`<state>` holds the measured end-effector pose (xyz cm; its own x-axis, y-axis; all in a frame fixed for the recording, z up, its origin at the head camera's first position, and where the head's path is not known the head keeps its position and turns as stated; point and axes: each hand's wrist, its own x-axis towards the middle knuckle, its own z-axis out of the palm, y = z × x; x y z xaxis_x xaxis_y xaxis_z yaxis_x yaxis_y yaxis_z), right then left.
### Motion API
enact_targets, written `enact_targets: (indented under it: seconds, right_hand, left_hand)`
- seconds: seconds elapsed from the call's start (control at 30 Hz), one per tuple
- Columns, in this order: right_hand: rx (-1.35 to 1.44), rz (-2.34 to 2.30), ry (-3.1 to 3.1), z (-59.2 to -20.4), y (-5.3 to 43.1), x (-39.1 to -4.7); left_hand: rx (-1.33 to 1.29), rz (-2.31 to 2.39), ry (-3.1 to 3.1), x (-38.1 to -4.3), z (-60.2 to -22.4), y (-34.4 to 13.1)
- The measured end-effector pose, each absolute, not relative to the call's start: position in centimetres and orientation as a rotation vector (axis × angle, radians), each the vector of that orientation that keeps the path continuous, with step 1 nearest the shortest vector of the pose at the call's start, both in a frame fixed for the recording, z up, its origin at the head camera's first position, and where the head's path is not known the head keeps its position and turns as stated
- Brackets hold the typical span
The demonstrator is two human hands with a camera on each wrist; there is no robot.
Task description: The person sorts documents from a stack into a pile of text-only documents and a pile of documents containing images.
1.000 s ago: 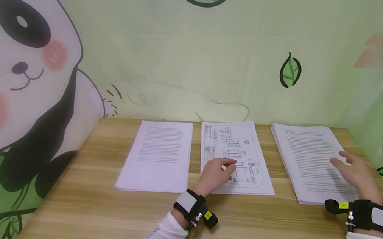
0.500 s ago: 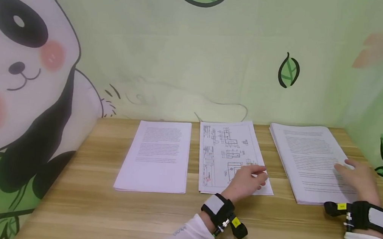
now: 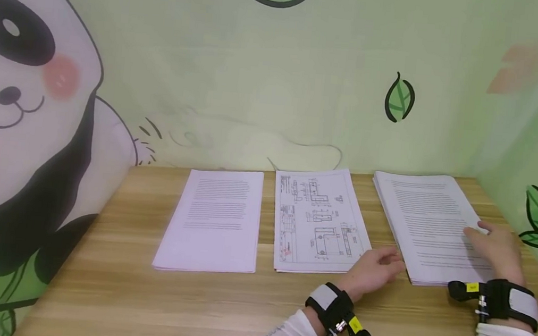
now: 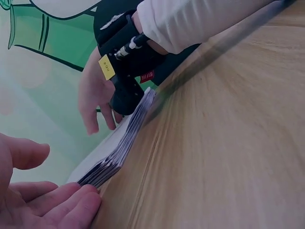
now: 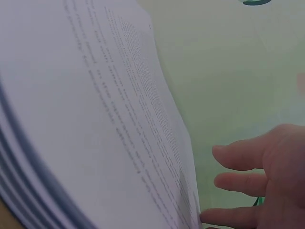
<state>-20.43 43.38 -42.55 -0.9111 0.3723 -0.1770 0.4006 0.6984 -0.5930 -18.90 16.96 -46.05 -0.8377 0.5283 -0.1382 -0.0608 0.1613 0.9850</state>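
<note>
A thick stack of printed paper (image 3: pixel 429 225) lies at the right of the table, with text lines on its top sheet. At its left edge is my left hand (image 3: pixel 374 270), fingers loosely extended. In the left wrist view, those fingertips (image 4: pixel 88 202) meet the layered edge of the stack. By the opposite, right edge is my right hand (image 3: pixel 499 251), thumb over the top sheet in the head view. The right wrist view shows the right hand's fingers (image 5: pixel 240 182) spread and straight beside the sheets. Neither hand grips anything.
A thin pile topped by a technical drawing (image 3: pixel 310 246) lies in the middle, just left of my left hand. Farther left is another pile of text sheets (image 3: pixel 209 251). The wooden table (image 3: pixel 165 308) meets a panda-printed backdrop (image 3: pixel 276 83) at the back.
My left hand has moved right, from over the technical drawing to the left edge of the right stack, its fingers loosening. My right hand stays by the right edge. The view has shifted slightly right.
</note>
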Motion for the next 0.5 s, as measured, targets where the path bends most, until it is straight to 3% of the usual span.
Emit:
enact_targets:
  seconds: [0.5]
  right_hand:
    - [0.752,-1.096,2.811,-42.50,43.04,-20.73]
  left_hand:
    - [0.494,1.674,1.966,-18.85,-46.10,16.59]
